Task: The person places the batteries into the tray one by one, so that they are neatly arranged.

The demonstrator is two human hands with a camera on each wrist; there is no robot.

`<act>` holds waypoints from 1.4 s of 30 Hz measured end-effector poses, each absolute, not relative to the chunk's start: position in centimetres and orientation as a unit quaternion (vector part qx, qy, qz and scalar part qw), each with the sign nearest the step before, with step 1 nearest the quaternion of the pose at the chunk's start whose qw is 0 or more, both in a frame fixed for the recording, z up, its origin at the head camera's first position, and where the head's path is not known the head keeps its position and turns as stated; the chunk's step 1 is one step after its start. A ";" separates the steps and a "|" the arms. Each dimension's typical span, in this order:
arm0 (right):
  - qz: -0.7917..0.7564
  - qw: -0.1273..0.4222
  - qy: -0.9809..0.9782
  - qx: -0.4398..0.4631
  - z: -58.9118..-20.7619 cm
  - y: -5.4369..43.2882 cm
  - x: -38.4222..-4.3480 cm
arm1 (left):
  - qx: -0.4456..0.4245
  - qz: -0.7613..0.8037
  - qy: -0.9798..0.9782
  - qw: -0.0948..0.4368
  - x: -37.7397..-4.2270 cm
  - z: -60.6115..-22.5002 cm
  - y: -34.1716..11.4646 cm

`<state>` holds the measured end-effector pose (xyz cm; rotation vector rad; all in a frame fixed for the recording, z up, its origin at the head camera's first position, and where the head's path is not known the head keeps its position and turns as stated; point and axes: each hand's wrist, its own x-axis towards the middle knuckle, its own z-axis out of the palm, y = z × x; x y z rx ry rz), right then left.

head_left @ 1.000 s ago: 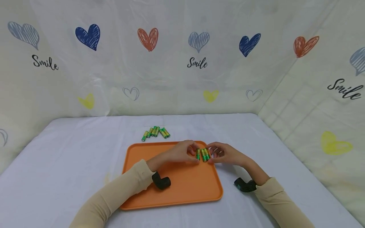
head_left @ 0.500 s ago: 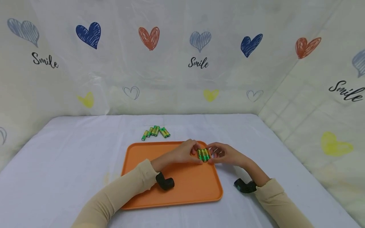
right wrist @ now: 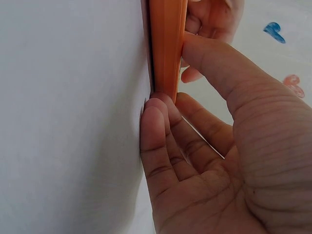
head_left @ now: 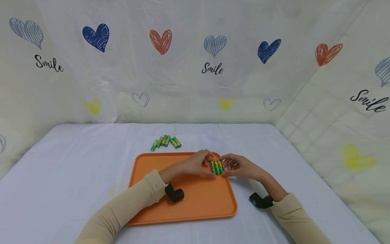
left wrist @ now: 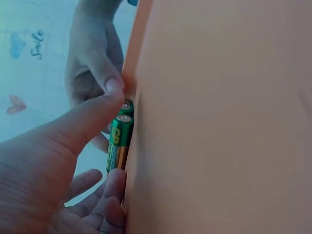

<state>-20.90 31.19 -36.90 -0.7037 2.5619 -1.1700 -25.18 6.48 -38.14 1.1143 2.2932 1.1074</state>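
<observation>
The left hand had its thumb and fingers curved round the ends of a row of green-and-gold cylindrical batteries, pinching it inside the far right corner of the orange tray. The right hand curled at the tray's right edge, beside the row; whether it gripped the batteries too, I could not tell. The head view alone showed the loose batteries beyond the tray's far side, on the white tablecloth. The left wrist view revealed battery ends and yellow lettering, while the right wrist view showed the tray's outer wall, hiding the row.
</observation>
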 end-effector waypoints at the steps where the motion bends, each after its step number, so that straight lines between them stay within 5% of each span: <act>1: -0.400 0.120 0.877 -0.239 -36.9 31.2 -20.9 | 0.395 0.392 0.811 0.183 -25.2 -38.1 6.4; 42: -0.409 0.111 0.870 -0.252 -37.0 31.2 -20.8 | 0.407 0.446 0.776 0.182 -26.7 -37.4 1.0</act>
